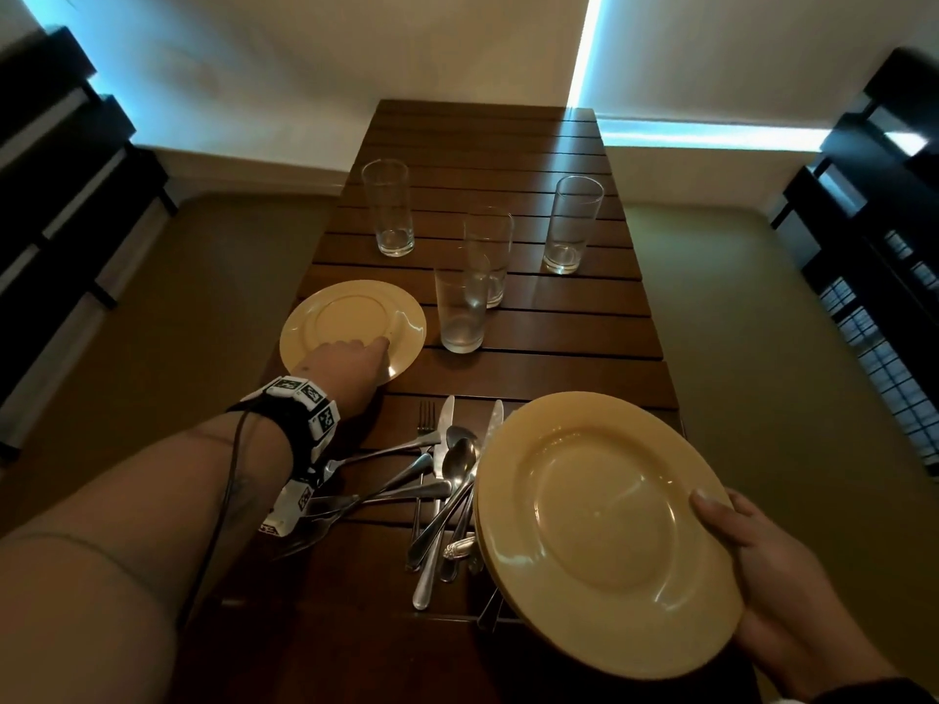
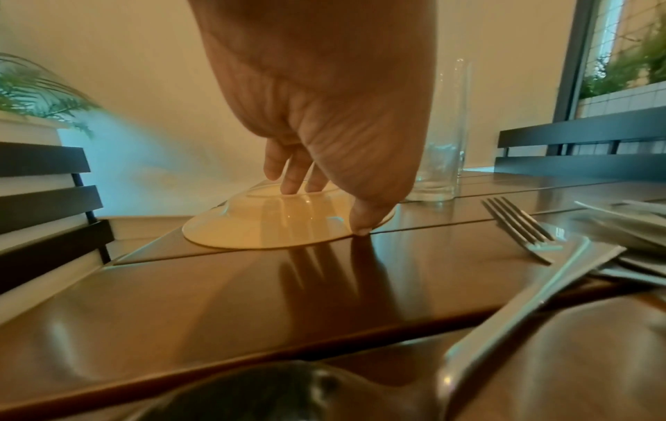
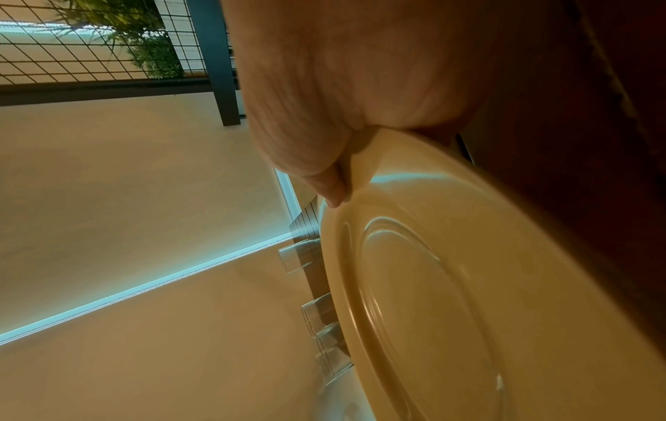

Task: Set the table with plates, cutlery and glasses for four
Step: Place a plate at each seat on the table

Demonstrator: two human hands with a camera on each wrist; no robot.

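The job looks barely begun: one place of four is started. The table [image 1: 559, 358], dark wooden slats, carries everything else unsorted. The stack [image 1: 604, 525] of glossy cream plates hangs over the near right corner, with the right hand [image 1: 772, 561] gripping its rim, thumb on top. One plate [image 1: 350, 312] lies at the left edge, and the left hand [image 1: 345, 368] grasps its near rim, fingers on top and thumb at the edge. Four tall clear glasses [image 1: 571, 226] stand bunched mid-table, unplaced. The cutlery [image 1: 437, 490] lies in a tangled steel heap at the near end.

Slatted table [image 1: 559, 358] bears plate [image 1: 355, 317], four glasses [image 1: 388, 210], cutlery [image 1: 442, 480].
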